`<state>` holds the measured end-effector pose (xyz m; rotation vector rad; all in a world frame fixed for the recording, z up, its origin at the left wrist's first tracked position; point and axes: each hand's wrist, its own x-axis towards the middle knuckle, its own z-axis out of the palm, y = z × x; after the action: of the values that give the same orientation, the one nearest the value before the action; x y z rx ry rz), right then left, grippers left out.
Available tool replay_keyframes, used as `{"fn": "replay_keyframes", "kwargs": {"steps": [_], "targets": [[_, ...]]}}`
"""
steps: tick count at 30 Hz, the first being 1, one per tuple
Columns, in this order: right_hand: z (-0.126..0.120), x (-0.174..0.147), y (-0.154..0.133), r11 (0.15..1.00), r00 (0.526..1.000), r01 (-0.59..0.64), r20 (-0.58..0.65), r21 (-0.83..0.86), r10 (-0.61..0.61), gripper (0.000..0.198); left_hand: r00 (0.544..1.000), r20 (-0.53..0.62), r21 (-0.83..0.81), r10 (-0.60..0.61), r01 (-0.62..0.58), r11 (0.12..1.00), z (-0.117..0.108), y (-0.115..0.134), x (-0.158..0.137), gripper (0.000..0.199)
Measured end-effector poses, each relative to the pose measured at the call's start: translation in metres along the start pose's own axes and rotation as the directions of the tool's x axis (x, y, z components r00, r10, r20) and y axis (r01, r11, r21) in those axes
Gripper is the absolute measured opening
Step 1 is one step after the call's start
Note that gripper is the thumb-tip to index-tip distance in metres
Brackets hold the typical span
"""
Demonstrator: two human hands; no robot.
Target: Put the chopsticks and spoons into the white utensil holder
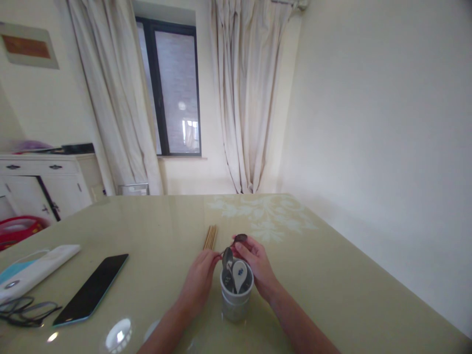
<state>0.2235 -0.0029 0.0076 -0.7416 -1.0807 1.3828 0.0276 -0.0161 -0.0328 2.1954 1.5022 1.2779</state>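
My right hand [256, 258] pinches a dark metal spoon [241, 238] near its bowl, just behind a pale round holder [236, 307]. My left hand [201, 273] is closed on what looks like the thin handle of the same spoon, at the holder's left rim. Inside the holder stand a white ceramic spoon [240, 273] with a blue mark and a metal spoon [227, 258], both bowl up. A bundle of wooden chopsticks [210, 236] lies on the table just beyond my left hand, which hides their near ends.
On the table's left side lie a black-screened phone [92, 287], eyeglasses [27, 310] and a long white device [40, 270] beside something light blue. The glossy table [332, 295] runs along a wall at right. A white cabinet [66, 182] stands at far left.
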Motion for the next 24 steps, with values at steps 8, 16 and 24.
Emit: {"fn": "replay_keyframes", "kwargs": {"steps": [8, 16, 24], "targets": [[-0.014, -0.012, -0.005, 1.000, 0.994, 0.006, 0.105, 0.001, -0.006, 0.041, 0.939, -0.143, 0.360, -0.313, 0.344, 0.867, -0.036, -0.065, 0.008, 0.042], [-0.013, -0.021, -0.011, 0.995, 0.968, 0.036, 0.250, -0.097, -0.011, 0.047, 0.919, -0.034, 0.536, -0.393, 0.348, 0.769, -0.032, -0.079, 0.003, 0.037], [-0.016, -0.021, -0.013, 0.995, 0.968, 0.081, 0.241, -0.054, -0.066, 0.042, 0.917, 0.003, 0.609, -0.399, 0.315, 0.728, -0.034, -0.073, 0.004, 0.039]]}}
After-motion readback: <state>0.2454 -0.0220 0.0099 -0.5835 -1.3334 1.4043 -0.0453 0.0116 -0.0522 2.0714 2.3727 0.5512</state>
